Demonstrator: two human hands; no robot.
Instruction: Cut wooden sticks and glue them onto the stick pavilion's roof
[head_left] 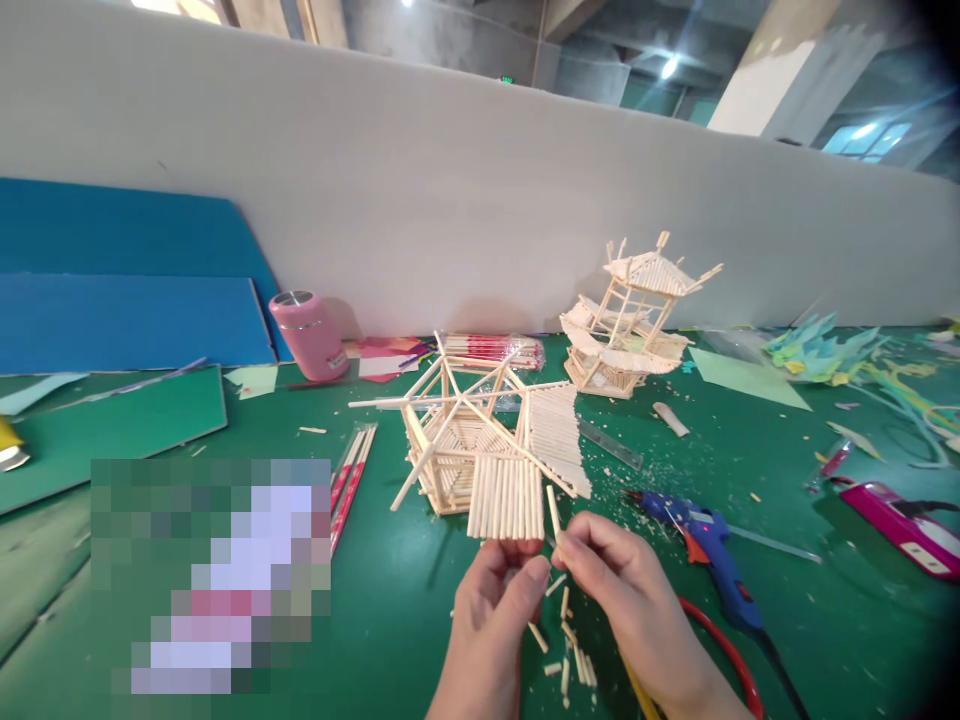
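Sticks make up nearly everything here: a short pale wooden stick [553, 512] stands nearly upright, its lower end pinched in the fingers of the right hand [626, 590], just at the near edge of a flat panel of glued pale sticks [506, 497]. That panel's bottom edge is partly hidden by the left hand [495, 610], whose thumb and fingers close toward it; whether they actually grip it cannot be made out. Both wrists are cut off by the bottom of the view. The panel hangs from an unfinished hexagonal stick-frame roof model [457, 430], all thin rods and open lattice, on the green felt-like table [390, 600]. Cut stick offcuts [570, 650] lie under the hands. A blue glue gun [709, 545] lies to the right, and a finished stick pavilion [630, 320] stands behind.
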